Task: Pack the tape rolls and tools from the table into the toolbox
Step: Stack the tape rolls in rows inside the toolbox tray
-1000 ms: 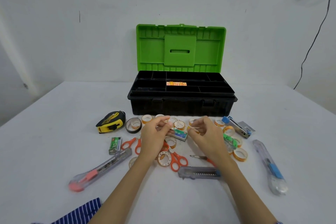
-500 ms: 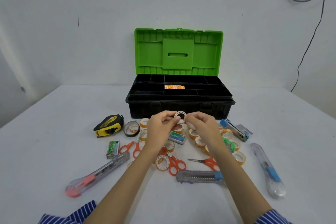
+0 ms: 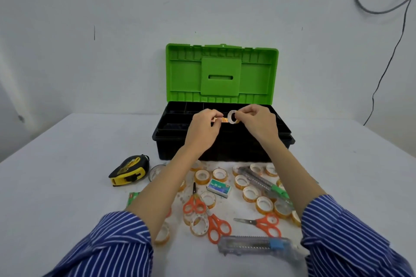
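The toolbox [image 3: 162,139] has a black base and an upright green lid [image 3: 220,74], and it stands open at the back of the table. My right hand [image 3: 258,123] pinches a small clear tape roll [image 3: 232,117] above the tray's middle compartments. My left hand [image 3: 202,129] hovers just left of the roll with its fingers pinched together; I see nothing in them. An orange item [image 3: 224,120] lies in the tray between my hands. Several tape rolls [image 3: 250,193], three orange scissors [image 3: 217,227], a utility knife [image 3: 254,246] and a yellow tape measure [image 3: 129,170] lie on the table.
A second knife with a green slider [image 3: 267,186], a staple box [image 3: 218,188] and a small green box [image 3: 132,198] lie among the rolls. The white wall stands right behind the toolbox. A cable [image 3: 387,69] hangs at the right.
Both hands rose from the pile of rolls on the table and moved forward over the open toolbox. The roll, held between both hands half a second ago, is now in my right hand only.
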